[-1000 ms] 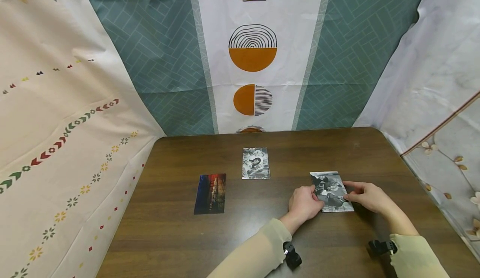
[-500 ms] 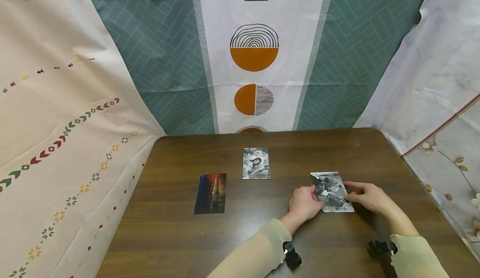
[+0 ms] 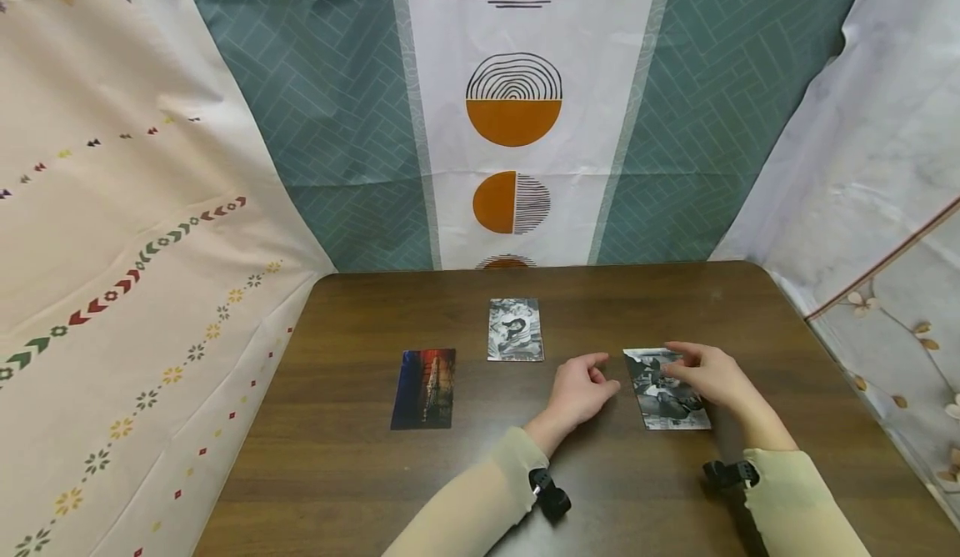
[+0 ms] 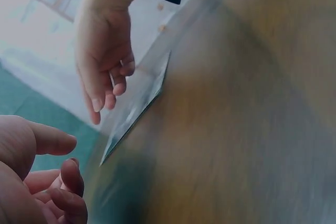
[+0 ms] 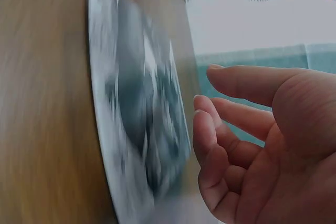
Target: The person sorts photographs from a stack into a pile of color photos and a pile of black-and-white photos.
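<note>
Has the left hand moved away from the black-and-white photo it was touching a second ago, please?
Yes. The left hand has drawn off leftward; bare table now shows between it and the photo.

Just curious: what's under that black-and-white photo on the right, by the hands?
The photo lies flat on the brown table; only wood shows around it. Anything directly beneath is covered. The right hand hovers over its top edge; the left hand is beside it.
</note>
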{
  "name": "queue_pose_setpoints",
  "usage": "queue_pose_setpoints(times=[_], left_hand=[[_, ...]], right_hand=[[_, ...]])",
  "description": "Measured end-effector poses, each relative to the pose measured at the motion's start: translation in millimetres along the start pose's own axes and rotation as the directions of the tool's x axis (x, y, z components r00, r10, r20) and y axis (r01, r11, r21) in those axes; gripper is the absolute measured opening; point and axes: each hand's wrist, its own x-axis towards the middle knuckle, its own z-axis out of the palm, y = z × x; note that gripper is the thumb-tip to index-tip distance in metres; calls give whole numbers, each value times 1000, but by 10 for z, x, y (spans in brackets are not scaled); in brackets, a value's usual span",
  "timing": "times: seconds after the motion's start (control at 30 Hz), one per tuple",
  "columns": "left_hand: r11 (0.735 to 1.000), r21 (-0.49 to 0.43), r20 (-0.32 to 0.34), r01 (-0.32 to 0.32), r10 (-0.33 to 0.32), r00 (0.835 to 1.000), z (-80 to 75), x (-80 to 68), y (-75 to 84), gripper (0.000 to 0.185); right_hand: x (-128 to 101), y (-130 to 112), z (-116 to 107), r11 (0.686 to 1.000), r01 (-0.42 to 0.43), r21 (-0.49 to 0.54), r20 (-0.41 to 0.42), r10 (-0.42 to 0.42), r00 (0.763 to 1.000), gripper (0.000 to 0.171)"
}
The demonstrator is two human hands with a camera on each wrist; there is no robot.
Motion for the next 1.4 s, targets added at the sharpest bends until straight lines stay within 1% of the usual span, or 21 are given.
queue_pose_setpoints(times=[0.13,0.3,0.43,0.53,0.6,0.7,0.8,0.87,1.03,1.2,1.4], left_hand=[[1000,-9,-30,-25,25,999,-296,25,-113,48],[999,31,-85,-35,38,996,-659,60,-258,48],[999,32,-132,-17,21,991,-941,72,-356,48],[999,36,-170,1,6,985,-1127,89,-446,48],[998,51,-199,19,-9,980,-1243,104,-516,48],[997,53,-257,53,-38,966,-1382,132,-616,49],[995,38,-299,94,-78,951,-1472,163,-698,52],[992,34,-311,120,-104,945,-1506,175,-725,55],[982,76,-295,174,-144,945,-1526,212,-732,59],[974,118,-288,195,-154,945,-1540,230,-713,56],[974,92,-267,205,-174,948,-1547,222,-722,52]], right_hand=[[148,-211,147,999,20,50,18,-21,1000,61],[335,-492,383,993,59,104,34,-63,997,58],[511,-719,622,986,84,142,30,-89,996,55],[624,-889,817,982,78,173,26,-84,996,53],[688,-997,936,980,73,188,20,-78,997,53],[777,-1137,1099,976,73,204,-11,-72,997,53],[853,-1237,1224,977,72,201,-43,-65,997,58],[895,-1279,1294,983,71,169,-52,-63,997,60],[942,-1310,1374,994,70,85,-76,-64,995,61],[950,-1315,1398,995,77,59,-96,-71,993,60],[934,-1306,1407,997,60,51,-92,-56,994,60]])
